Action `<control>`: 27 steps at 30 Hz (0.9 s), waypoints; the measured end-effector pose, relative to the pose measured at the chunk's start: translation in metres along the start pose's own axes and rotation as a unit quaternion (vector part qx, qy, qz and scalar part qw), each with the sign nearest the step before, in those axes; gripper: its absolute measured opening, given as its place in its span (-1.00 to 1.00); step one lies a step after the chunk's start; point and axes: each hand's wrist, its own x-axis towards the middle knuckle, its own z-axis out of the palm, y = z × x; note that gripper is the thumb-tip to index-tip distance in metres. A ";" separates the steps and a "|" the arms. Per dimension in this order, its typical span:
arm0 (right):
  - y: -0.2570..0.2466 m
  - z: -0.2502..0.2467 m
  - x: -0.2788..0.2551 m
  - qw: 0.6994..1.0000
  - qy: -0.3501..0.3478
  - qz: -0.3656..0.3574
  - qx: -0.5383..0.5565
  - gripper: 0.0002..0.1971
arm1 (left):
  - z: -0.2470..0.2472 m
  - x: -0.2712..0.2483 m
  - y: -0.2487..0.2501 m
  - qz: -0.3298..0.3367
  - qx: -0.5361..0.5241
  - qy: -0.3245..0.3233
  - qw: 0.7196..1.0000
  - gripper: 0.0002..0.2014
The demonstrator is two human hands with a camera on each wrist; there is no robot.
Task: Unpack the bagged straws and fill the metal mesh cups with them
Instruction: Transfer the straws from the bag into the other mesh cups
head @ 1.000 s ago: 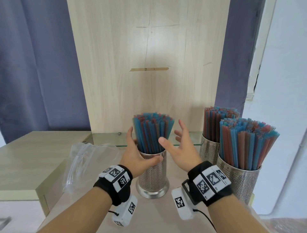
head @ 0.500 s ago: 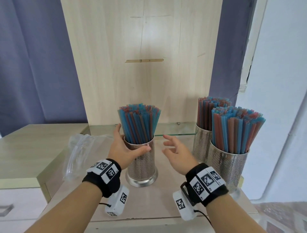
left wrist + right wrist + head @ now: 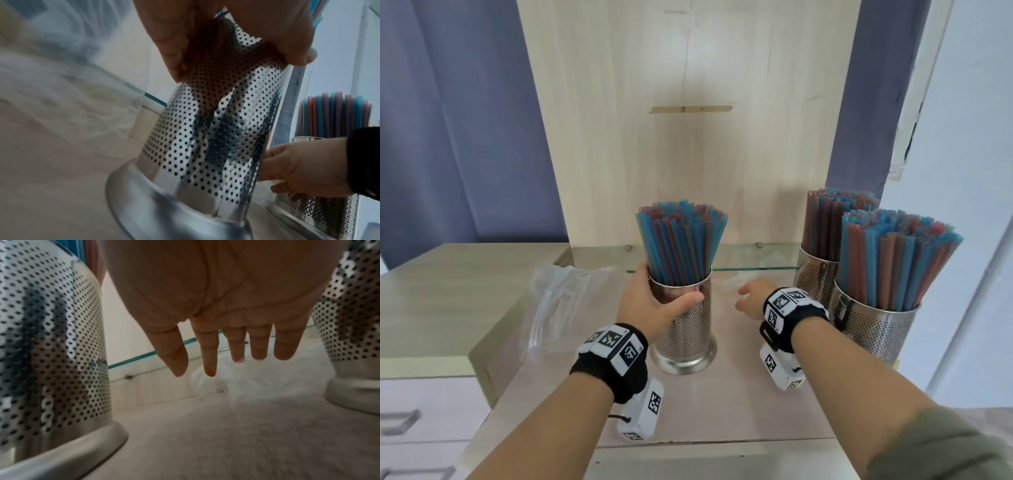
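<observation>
Left hand (image 3: 654, 305) grips the straw-filled perforated steel cup (image 3: 683, 322) mid-table, right hand (image 3: 751, 299) slack-fingered, empty, beside it; filling looks done, next probably sliding it right toward the two filled cups (image 3: 873, 325).

Three upright straw-filled mesh cups (image 3: 685, 329)

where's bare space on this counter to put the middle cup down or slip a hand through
Bare counter shows along the front edge, between both wrists and in front of the middle cup, which the left hand grips. The gap between that cup and the right-hand cups holds the right hand. The left side is crowded by the empty plastic bag.
</observation>
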 end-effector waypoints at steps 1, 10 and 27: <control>0.000 0.003 0.004 1.000 -0.011 0.005 -0.005 -0.47 | 0.000 0.001 -0.001 0.001 0.000 0.001 1.000 -0.30; -0.017 0.007 -0.029 0.999 -0.037 -0.020 -0.013 -0.63 | 0.001 0.013 -0.009 -0.009 0.009 0.000 1.000 -0.13; -0.015 0.005 -0.035 0.995 -0.026 -0.037 -0.084 -0.05 | 0.002 0.014 -0.004 -0.022 0.010 0.002 1.000 -0.15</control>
